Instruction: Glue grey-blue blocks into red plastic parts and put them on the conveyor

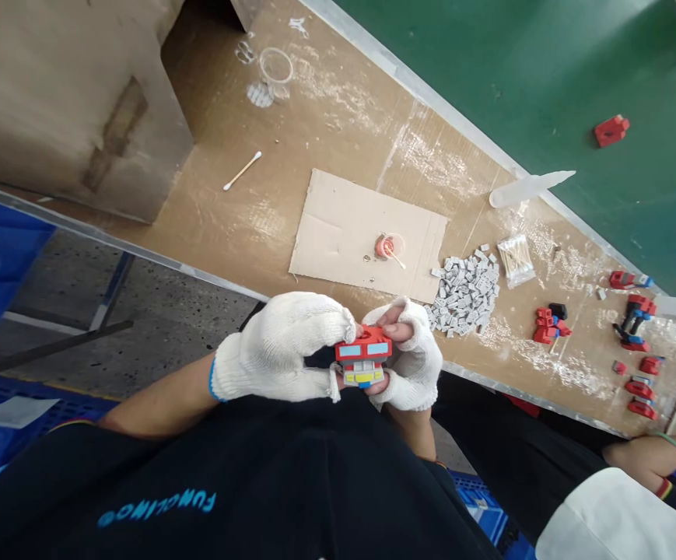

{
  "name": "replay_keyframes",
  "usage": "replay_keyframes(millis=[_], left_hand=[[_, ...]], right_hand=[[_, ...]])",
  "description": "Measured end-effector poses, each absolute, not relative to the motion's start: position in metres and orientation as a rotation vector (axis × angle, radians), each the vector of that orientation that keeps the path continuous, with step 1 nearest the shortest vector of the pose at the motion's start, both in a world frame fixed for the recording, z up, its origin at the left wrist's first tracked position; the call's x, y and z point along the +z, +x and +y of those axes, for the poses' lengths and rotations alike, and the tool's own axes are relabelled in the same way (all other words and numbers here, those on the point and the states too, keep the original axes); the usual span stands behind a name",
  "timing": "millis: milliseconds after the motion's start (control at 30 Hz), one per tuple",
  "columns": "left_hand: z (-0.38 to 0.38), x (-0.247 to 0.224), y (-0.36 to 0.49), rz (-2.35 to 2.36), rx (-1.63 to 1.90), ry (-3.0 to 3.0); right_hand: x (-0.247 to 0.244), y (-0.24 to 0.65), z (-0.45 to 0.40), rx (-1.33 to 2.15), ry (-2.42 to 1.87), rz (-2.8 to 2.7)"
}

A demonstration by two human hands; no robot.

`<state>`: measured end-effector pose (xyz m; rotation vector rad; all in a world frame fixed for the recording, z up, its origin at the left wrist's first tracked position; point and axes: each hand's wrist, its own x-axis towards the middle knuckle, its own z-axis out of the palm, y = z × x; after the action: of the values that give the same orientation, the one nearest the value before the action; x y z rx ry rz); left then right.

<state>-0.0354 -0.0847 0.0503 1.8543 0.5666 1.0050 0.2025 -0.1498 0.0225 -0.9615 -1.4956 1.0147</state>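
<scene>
Between both hands, just off the table's near edge, is a red and grey toy robot body part point(364, 354) with two light-blue windows and yellow patches. My left hand point(291, 346), in a white knit glove with bare fingertips, grips its left side. My right hand point(413, 354), gloved the same way, pinches its right side with thumb and fingers. Beyond them a cardboard sheet point(338, 225) bears a small clear cup point(394, 245) of reddish paint or glue, with a cotton swab point(397, 259) leaning in it.
A pile of small grey parts point(466, 292) lies right of the cardboard, near a bag of cotton swabs point(516, 260) and a translucent bottle point(513, 193). Several red toy parts point(641, 386) lie farther right, where a co-worker's arm point(653, 459) rests. A big cardboard box point(81, 101) stands left.
</scene>
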Motion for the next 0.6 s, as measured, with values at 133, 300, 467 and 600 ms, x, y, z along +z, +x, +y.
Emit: replay_keyframes(millis=[133, 300, 467, 600], left_hand=[[-0.083, 0.053, -0.035, 0.594, 0.924, 1.754], [-0.082, 0.055, -0.035, 0.532, 1.042, 1.851], [-0.079, 0.057, -0.031, 0.498, 1.101, 1.865], [-0.076, 0.061, -0.024, 0.409, 0.983, 1.762]], right_hand=[[0.03, 0.197, -0.145, 1.045, -0.938, -1.441], [0.023, 0.2, -0.15, 1.098, -0.922, -1.411], [0.027, 0.199, -0.151, 1.006, -0.941, -1.544], [0.032, 0.196, -0.147, 0.997, -0.903, -1.562]])
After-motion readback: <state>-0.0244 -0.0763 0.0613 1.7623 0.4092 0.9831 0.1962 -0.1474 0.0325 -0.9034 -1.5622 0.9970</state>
